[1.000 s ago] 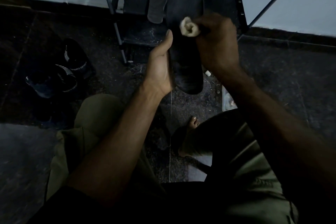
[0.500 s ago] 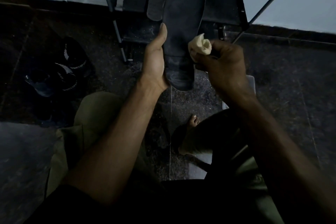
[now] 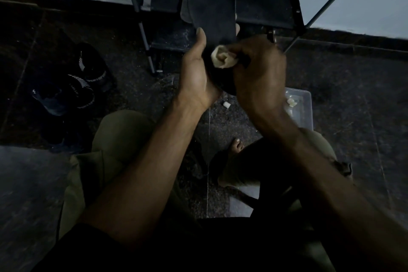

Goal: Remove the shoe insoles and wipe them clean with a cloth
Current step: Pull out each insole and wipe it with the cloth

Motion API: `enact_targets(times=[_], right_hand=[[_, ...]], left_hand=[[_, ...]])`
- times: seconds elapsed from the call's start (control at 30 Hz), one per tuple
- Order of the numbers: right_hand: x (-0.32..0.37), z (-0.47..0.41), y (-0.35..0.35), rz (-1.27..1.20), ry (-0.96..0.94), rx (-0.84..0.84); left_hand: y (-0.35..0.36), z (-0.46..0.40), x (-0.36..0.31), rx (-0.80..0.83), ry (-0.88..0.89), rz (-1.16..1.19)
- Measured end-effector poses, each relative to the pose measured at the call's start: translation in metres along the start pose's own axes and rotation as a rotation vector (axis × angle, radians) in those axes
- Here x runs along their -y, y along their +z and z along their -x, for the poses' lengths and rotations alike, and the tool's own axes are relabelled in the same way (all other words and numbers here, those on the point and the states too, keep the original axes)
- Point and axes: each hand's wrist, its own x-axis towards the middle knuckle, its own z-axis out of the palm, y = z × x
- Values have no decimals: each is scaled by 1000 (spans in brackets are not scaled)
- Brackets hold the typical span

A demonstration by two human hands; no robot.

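No legible writing seen. My left hand point(image 3: 195, 77) grips the dark insole point(image 3: 210, 4) upright before the shoe rack point(image 3: 276, 0); right hand point(image 3: 258, 75) pinches a bunched cloth point(image 3: 223, 59) against its heel. Clear tub point(image 3: 304, 106) on the floor holds pale scraps.

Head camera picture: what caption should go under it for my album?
Left hand holds a dark insole while right hand wipes it with a cloth.
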Motion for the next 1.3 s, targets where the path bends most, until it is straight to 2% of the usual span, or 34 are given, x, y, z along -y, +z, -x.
enact_targets(times=[0.17, 0.37, 0.5, 0.57, 0.67, 0.8, 0.9, 1.03, 1.2, 1.3], right_hand=[[11, 6, -1, 45, -131, 111], [1, -20, -15, 103, -102, -12], [19, 3, -4, 20, -136, 142], [21, 5, -3, 8, -154, 161], [13, -7, -6, 64, -179, 98], [2, -24, -8, 105, -112, 39], [11, -8, -8, 62, -135, 85], [17, 4, -8, 43, -201, 154], [-6, -32, -13, 121, -149, -25], [-8, -33, -12, 134, -143, -13]], left_hand=[[-1, 6, -3, 32, -5, 5], [7, 7, 0, 86, -20, 0], [-4, 7, -7, 111, -46, -17], [-4, 8, -7, 124, -45, -42], [2, 8, -4, 82, -73, 10], [7, 7, -1, 59, -39, 1], [1, 6, -4, 74, -59, 34], [-2, 7, -4, 106, -45, -35], [3, 3, 4, 129, -31, 0], [-2, 1, 5, 141, -44, 5]])
